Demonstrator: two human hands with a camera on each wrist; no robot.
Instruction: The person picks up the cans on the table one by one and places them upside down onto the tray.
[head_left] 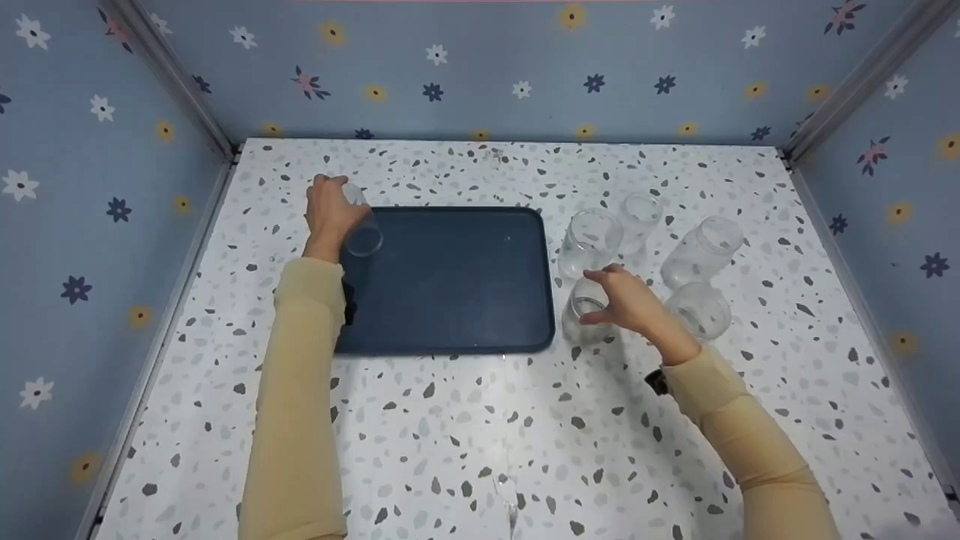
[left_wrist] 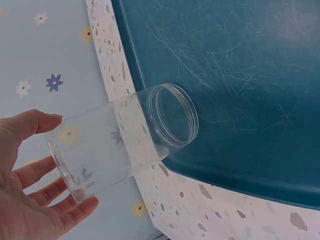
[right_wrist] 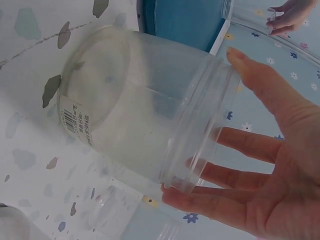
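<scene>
We are holding a clear jar (left_wrist: 102,150) by its base, mouth-down, in our left hand (head_left: 330,214) at the left edge of the tray (head_left: 450,277). Right of the tray, our right hand (head_left: 626,304) is gripping the rim of a second jar (right_wrist: 145,110). Only the left wrist view is revealing scratches (left_wrist: 215,75) across the tray; only the right wrist view is showing a barcode label (right_wrist: 74,122), its Chinese characters appearing too small to read surely.

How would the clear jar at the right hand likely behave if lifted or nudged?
The jar looks empty and thin-walled, so it is probably light for its size. Its smooth, round side may be slippery, and it could roll if laid over. The threaded rim by the right hand might give fingers some purchase.
</scene>
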